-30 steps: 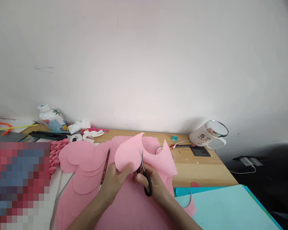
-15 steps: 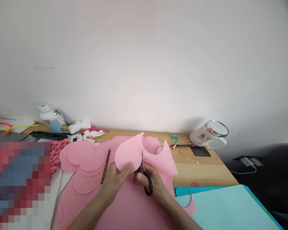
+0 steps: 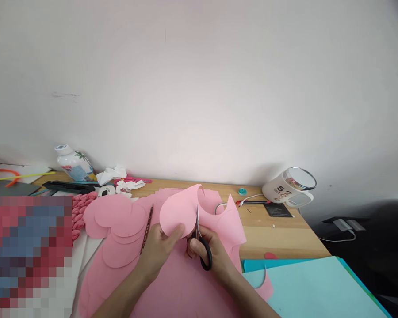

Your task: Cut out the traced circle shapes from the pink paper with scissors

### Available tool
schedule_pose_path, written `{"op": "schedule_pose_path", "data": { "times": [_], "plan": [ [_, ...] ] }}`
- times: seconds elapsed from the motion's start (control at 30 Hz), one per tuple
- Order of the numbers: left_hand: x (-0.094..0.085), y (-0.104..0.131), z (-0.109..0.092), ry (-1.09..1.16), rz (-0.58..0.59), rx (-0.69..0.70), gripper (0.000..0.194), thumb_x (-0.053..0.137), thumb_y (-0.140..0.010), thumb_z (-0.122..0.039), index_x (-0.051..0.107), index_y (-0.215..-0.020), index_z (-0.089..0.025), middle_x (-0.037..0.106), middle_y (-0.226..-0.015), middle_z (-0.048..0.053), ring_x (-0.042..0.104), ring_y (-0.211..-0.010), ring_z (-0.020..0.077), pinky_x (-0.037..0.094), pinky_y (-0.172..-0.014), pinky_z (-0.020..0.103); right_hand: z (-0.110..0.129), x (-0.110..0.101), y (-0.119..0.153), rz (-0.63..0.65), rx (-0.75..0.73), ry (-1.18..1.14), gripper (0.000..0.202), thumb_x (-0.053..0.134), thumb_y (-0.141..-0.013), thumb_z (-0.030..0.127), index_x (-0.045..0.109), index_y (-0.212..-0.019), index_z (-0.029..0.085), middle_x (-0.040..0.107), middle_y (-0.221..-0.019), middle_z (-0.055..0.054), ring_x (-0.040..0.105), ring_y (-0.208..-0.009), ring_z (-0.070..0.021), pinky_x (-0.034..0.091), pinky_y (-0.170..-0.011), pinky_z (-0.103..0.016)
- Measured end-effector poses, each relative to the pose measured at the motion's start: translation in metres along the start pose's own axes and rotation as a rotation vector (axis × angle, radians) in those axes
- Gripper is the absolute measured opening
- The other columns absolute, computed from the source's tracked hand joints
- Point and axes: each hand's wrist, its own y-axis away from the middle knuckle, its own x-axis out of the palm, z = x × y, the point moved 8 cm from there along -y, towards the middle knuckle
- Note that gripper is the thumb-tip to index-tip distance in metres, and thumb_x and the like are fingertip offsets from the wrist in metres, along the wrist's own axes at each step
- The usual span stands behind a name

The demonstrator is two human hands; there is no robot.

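My left hand (image 3: 164, 243) pinches a sheet of pink paper (image 3: 179, 211), thumb on top, by the rounded part on its left. The sheet's right side is a scrap with curved edges and a pointed corner. In my right hand (image 3: 207, 247) is a pair of black-handled scissors (image 3: 205, 256), fingers through the loops. Their blades point away from me and meet the paper at the edge of the rounded part. Beneath both hands lies a stack of pink paper (image 3: 172, 287). Several pink paper circles (image 3: 121, 249) overlap to the left, beside a dark patterned pencil (image 3: 147, 229).
A white mug (image 3: 278, 187) stands at the back right, near a red-and-black pen (image 3: 254, 202) and a black card (image 3: 277, 210). Light blue sheets (image 3: 311, 282) lie at front right. A white bottle (image 3: 73, 164), crumpled tissue (image 3: 112, 175) and a black cutter (image 3: 69, 187) are at back left.
Both hands, the scissors and the pink paper keep nearly the same positions. The whole view has shifted very slightly. No hold has changed.
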Motion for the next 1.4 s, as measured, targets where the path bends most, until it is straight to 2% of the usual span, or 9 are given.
{"op": "schedule_pose_path", "data": {
  "times": [0.13, 0.3, 0.47, 0.63, 0.9, 1.13, 1.4],
  "plan": [
    [0.002, 0.0, -0.001, 0.012, 0.022, 0.002, 0.027, 0.06, -0.071, -0.033, 0.068, -0.085, -0.012, 0.072, -0.077, 0.007, 0.064, -0.081, 0.0253, 0.05, -0.058, 0.028, -0.003, -0.002, -0.001, -0.002, 0.005, -0.003, 0.024, 0.056, -0.082, 0.036, 0.05, -0.068, 0.017, 0.048, -0.057, 0.002, 0.046, -0.055, -0.0131, 0.037, -0.055, -0.027],
    [0.005, 0.0, -0.001, 0.028, 0.052, -0.006, 0.02, 0.058, -0.072, -0.031, 0.066, -0.075, -0.013, 0.068, -0.06, 0.004, 0.064, -0.068, 0.0223, 0.049, -0.057, 0.028, -0.003, -0.002, 0.0, -0.002, 0.003, -0.013, 0.024, 0.057, -0.082, 0.037, 0.05, -0.072, 0.016, 0.047, -0.055, 0.003, 0.044, -0.052, -0.0123, 0.037, -0.054, -0.027],
    [0.008, 0.002, -0.002, 0.102, 0.098, 0.003, 0.015, 0.059, -0.072, -0.028, 0.064, -0.072, -0.014, 0.067, -0.06, 0.003, 0.062, -0.059, 0.0203, 0.047, -0.051, 0.027, -0.006, -0.002, 0.0, -0.001, 0.013, -0.036, 0.025, 0.057, -0.081, 0.039, 0.05, -0.073, 0.016, 0.047, -0.054, 0.003, 0.043, -0.051, -0.0116, 0.036, -0.052, -0.026],
    [0.011, 0.003, -0.004, 0.115, 0.108, -0.003, 0.02, 0.058, -0.072, -0.031, 0.066, -0.076, -0.014, 0.067, -0.058, 0.003, 0.063, -0.058, 0.0205, 0.049, -0.054, 0.029, -0.006, -0.002, -0.001, -0.005, 0.021, -0.045, 0.023, 0.057, -0.081, 0.036, 0.051, -0.072, 0.016, 0.047, -0.054, 0.004, 0.044, -0.05, -0.0112, 0.036, -0.051, -0.026],
    [0.013, 0.002, -0.004, 0.159, 0.14, 0.002, 0.018, 0.057, -0.073, -0.03, 0.067, -0.076, -0.014, 0.067, -0.057, 0.003, 0.062, -0.055, 0.02, 0.048, -0.051, 0.028, -0.008, -0.003, -0.002, -0.01, 0.028, -0.063, 0.017, 0.056, -0.081, 0.029, 0.051, -0.072, 0.016, 0.046, -0.053, 0.004, 0.045, -0.049, -0.0109, 0.038, -0.051, -0.025],
    [0.003, -0.002, 0.002, 0.073, 0.081, 0.009, 0.013, 0.06, -0.07, -0.026, 0.065, -0.069, -0.014, 0.069, -0.063, 0.004, 0.063, -0.062, 0.02, 0.049, -0.055, 0.027, -0.008, -0.002, -0.001, -0.004, 0.023, -0.053, 0.016, 0.054, -0.082, 0.027, 0.05, -0.071, 0.016, 0.047, -0.053, 0.004, 0.045, -0.049, -0.011, 0.038, -0.05, -0.025],
    [0.003, -0.001, 0.003, 0.065, 0.076, 0.001, 0.014, 0.059, -0.071, -0.026, 0.066, -0.072, -0.014, 0.069, -0.064, 0.004, 0.063, -0.065, 0.0205, 0.049, -0.058, 0.027, -0.009, -0.001, -0.001, 0.0, 0.024, -0.081, 0.014, 0.053, -0.081, 0.025, 0.05, -0.071, 0.016, 0.045, -0.052, 0.005, 0.044, -0.047, -0.0104, 0.04, -0.05, -0.026]
  ]
}}
